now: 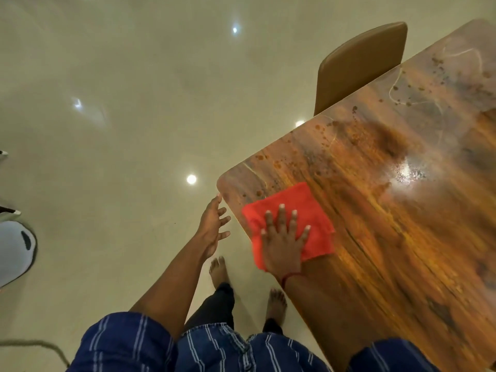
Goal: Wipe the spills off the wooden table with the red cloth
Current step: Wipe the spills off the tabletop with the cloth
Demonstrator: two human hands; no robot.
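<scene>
Right hand (283,244) flat on red cloth (288,224) — wooden table (389,237) spill-spotted.

Home dining room: wooden table (402,237), chair (357,68), tiled floor (134,103).

A bright red square cloth (288,210) lies on the glossy orange-brown wooden table (402,237), whose grain runs in dark streaks. Dark brown spots and smears of spill (375,138) speckle it. The padded chair back (359,68) is tan, the polished floor (120,103) pale cream, the shirt (214,350) navy with thin white stripes.
</scene>
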